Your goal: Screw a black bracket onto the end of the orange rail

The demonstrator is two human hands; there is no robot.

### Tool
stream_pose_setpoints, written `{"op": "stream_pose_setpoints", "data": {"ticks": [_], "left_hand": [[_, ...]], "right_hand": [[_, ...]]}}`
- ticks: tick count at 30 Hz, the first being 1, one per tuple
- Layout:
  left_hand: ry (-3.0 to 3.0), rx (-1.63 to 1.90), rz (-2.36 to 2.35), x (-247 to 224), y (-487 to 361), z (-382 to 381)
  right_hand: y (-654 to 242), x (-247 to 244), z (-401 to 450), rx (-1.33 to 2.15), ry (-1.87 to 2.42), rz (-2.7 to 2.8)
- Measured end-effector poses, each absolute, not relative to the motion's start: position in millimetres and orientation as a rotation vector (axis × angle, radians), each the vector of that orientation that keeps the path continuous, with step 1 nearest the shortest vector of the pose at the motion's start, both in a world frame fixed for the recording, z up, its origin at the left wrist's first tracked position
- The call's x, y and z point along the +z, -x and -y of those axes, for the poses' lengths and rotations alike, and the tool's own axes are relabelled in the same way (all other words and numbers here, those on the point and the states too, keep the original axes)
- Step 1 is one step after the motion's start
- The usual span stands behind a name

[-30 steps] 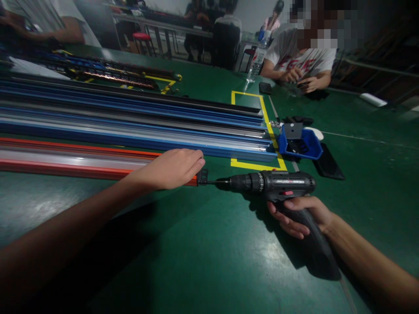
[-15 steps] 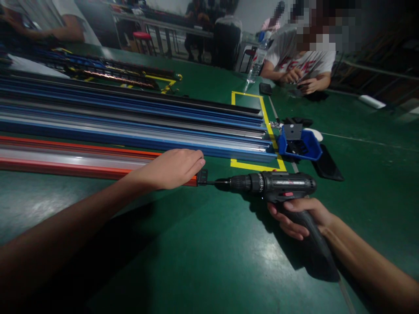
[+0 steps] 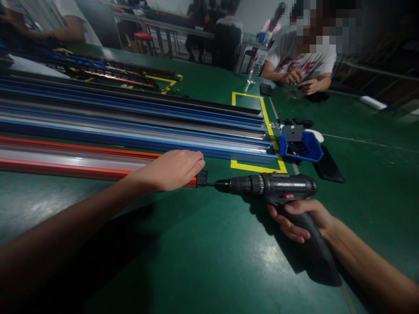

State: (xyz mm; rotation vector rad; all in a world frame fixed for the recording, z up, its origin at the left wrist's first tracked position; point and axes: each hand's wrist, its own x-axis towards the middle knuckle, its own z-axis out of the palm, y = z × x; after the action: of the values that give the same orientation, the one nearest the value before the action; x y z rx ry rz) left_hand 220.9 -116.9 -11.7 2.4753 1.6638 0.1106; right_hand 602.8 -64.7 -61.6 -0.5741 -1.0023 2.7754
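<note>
At glossy rail end [image 3: 194, 183], pistol-shaped drill [image 3: 288, 186]

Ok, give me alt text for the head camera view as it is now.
The right hand holds a black power drill, its bit at the black end piece of an orange rail, which the left hand rests on. Beyond, blue and black rails lie on the green table, a blue bin near their right ends.

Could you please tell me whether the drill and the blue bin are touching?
Apart: the head view shows a strip of green tabletop between the upper side of the drill and the blue bin.
</note>
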Motion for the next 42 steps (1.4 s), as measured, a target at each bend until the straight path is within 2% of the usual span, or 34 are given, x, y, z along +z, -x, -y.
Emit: {"op": "stream_pose_setpoints", "data": {"ticks": [30, 42], "left_hand": [[-2.517, 0.094, -1.661, -13.9, -219.3, 117.1], [-2.489, 0.105, -1.666, -12.1, -220.5, 116.8]], "right_hand": [[-604.2, -64.0, 65.2, 2.747, 0.606, 1.042], [-599.5, -60.9, 64.7, 2.789, 0.496, 1.039]]}}
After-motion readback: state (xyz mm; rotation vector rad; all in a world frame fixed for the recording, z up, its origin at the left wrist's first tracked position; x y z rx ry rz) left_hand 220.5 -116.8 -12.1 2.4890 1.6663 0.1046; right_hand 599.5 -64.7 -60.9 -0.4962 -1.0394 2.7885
